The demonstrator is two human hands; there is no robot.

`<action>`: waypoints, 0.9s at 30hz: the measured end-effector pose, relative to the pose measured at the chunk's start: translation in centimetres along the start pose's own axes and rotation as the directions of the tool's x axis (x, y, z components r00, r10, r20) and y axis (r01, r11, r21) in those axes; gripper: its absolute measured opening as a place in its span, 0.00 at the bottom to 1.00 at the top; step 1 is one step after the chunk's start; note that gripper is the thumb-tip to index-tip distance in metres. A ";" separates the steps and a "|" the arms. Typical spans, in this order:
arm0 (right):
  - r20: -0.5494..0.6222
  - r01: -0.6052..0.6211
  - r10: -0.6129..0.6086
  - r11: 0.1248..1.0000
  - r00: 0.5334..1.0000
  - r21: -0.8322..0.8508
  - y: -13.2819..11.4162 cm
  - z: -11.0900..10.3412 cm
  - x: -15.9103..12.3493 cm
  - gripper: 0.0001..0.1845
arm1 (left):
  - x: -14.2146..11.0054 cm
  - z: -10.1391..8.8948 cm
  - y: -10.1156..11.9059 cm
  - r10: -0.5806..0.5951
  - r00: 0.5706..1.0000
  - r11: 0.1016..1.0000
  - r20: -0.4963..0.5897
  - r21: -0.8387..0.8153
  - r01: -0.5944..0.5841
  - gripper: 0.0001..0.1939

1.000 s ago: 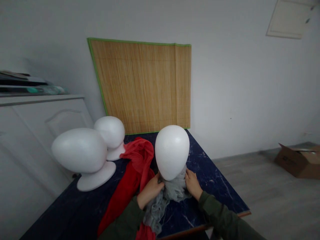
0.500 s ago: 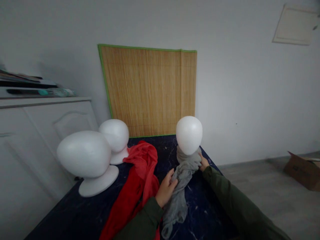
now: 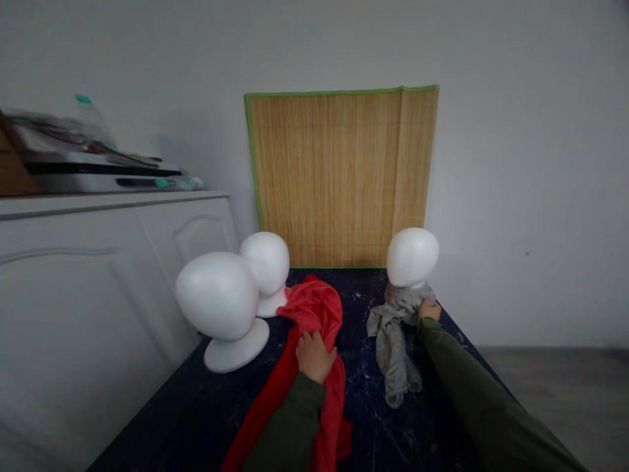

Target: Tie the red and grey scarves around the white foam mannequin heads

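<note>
A grey scarf (image 3: 393, 328) is wrapped round the base of a white foam head (image 3: 411, 257) at the right side of the table, its loose ends hanging toward me. My right hand (image 3: 429, 310) grips the scarf's right side, with the fingers partly hidden in the cloth. On the coral-red scarf (image 3: 319, 305) in the middle lies my left hand (image 3: 316, 356), fingers curled onto the fabric. A deeper red cloth (image 3: 268, 406) runs beneath and to the left of it. The coral scarf's far end touches the base of another white head (image 3: 266, 262).
A third white head (image 3: 217, 296) on a round base stands at the left, partly in front of the second. The dark blue marbled tabletop (image 3: 363, 295) meets the wall. Behind it hangs a bamboo mat (image 3: 339, 177). A white cabinet (image 3: 63, 295) borders the left side.
My left hand has left the grey scarf and come onto the coral-red scarf. The grey scarf's ends now hang more to the left. The view has turned left.
</note>
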State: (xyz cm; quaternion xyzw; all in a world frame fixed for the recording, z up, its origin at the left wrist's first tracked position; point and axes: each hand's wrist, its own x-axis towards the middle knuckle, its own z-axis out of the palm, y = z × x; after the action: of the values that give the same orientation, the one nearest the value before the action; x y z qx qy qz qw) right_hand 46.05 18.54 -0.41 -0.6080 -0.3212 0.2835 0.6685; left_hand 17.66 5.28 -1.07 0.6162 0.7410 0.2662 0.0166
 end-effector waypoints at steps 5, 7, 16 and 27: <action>-0.227 -0.014 -0.005 0.997 0.974 -0.082 1.0 -0.4 -0.4 0.21 | 0.3 -0.2 -0.4 0.054 0.999 0.998 0.000 -0.028 -0.054 0.11; -0.266 0.008 -0.031 0.996 0.963 -0.084 1.0 -1.2 -1.2 0.26 | 0.5 -0.8 -0.2 0.056 0.998 0.997 -0.040 -0.055 -0.058 0.11; 0.246 -0.024 0.011 0.998 0.969 0.050 0.7 -3.0 -10.2 0.29 | -1.5 -2.1 1.6 0.321 0.909 0.841 -0.266 -0.361 -0.402 0.21; 0.919 -0.492 0.066 0.858 0.388 0.146 -2.1 -5.4 -17.5 0.31 | -7.8 -2.1 5.0 0.837 0.547 0.375 -0.012 -0.715 -0.590 0.23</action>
State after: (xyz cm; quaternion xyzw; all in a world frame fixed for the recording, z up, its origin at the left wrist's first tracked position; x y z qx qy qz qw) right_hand 39.13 1.40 -0.06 -0.2624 -0.4481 0.7292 0.4457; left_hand 23.29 -2.24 0.45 0.8674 0.2339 0.3670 0.2413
